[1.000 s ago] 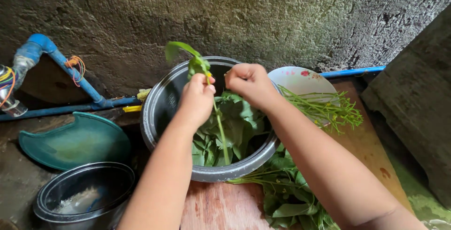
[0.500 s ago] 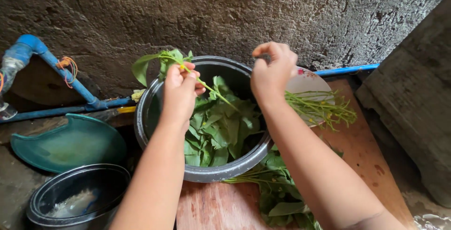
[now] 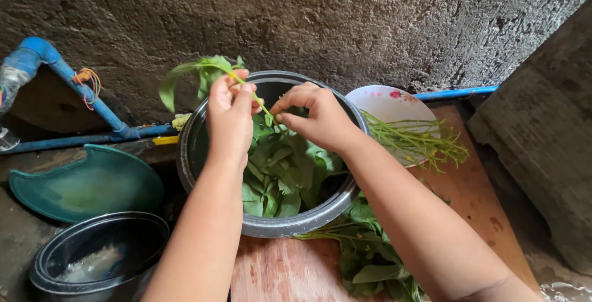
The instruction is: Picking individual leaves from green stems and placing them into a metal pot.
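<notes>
Two hands meeting over far rim of pot (image 3: 203, 172); I'm watching left hand (image 3: 229, 114) gripping leafy stem (image 3: 213, 67), its long axis running far-left to near-right, right hand (image 3: 313, 117) pinching stem's near-right end

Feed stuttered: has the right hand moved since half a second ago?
Yes. The right hand came left, off the white plate, over the metal pot.

Since the earlier frames, the right hand (image 3: 317, 120) has come down from above the white plate (image 3: 385, 101) and moved left, and its fingertips now meet the leafy stem (image 3: 203, 70) just right of the left hand (image 3: 229, 114). The stem has swung from pointing into the pot (image 3: 271, 228) toward the upper left of the frame. Both hands now sit together above the pot's far rim.
</notes>
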